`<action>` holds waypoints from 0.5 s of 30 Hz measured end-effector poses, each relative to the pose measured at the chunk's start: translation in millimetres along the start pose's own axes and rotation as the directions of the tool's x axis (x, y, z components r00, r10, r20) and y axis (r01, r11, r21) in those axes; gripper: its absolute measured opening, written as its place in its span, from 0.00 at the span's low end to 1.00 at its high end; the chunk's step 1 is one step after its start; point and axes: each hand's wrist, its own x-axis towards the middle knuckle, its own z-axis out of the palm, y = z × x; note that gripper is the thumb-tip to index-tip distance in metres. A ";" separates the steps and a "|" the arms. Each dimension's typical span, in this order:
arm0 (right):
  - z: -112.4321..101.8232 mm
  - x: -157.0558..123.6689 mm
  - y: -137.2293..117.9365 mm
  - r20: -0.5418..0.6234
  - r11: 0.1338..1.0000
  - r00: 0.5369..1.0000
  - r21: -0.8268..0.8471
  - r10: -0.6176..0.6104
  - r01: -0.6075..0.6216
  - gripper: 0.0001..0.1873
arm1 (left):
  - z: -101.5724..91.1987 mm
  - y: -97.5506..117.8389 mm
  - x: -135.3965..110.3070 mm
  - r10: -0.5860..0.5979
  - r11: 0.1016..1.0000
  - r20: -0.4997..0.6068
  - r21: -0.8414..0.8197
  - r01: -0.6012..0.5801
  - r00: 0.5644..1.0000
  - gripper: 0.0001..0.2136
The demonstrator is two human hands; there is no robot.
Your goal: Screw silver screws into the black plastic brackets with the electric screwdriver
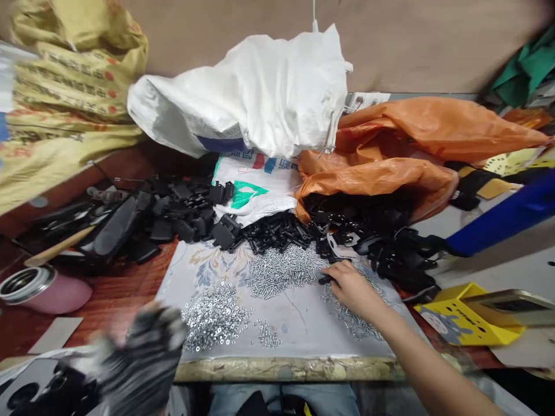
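My right hand (352,284) is bare and closed over a small black plastic part (326,279), beside the heap of silver screws (284,268). A second spread of thin metal pins or screws (353,318) lies under and around that wrist. At the lower left, my left hand (141,352) wears a grey striped glove and is smeared by motion, so its fingers do not show clearly. It is nearest to the pile of silver washers (217,318). A small cluster of nuts or washers (267,334) lies to the right of that pile. Black plastic parts (277,231) are heaped along the back.
A white sack (260,86) and an orange sack (390,144) stand behind the parts. At left are a yellow sack (78,86), a pink thermos (56,292) and more black parts (173,202). A yellow holder with a phone (472,326) stands right. Black parts (47,381) sit lower left.
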 end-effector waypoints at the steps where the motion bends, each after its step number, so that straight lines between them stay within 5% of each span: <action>1: -1.1 0.5 -2.0 -0.018 1.000 1.000 0.017 -0.005 0.005 0.22 | 16.2 -3.9 12.3 0.021 0.975 0.023 0.222 -0.026 1.000 0.24; 5: -15.9 2.6 -18.2 -0.104 0.979 0.995 0.203 0.000 0.021 0.12 | 97.7 -26.2 79.7 0.030 0.877 0.063 0.477 -0.057 0.998 0.20; 8: -29.6 2.2 -32.3 -0.200 0.949 0.980 0.310 0.009 0.054 0.03 | 140.4 -40.1 122.3 0.087 0.804 0.043 0.587 -0.096 0.995 0.17; 11: -41.4 -1.7 -42.7 -0.274 0.932 0.959 0.361 0.075 0.030 0.04 | 151.8 -43.7 140.4 0.147 0.772 0.068 0.616 -0.157 0.987 0.11; 15: -54.7 -7.2 -46.5 -0.314 0.926 0.944 0.378 0.102 0.026 0.12 | 142.9 -34.1 130.7 0.214 0.802 0.051 0.561 -0.205 0.975 0.07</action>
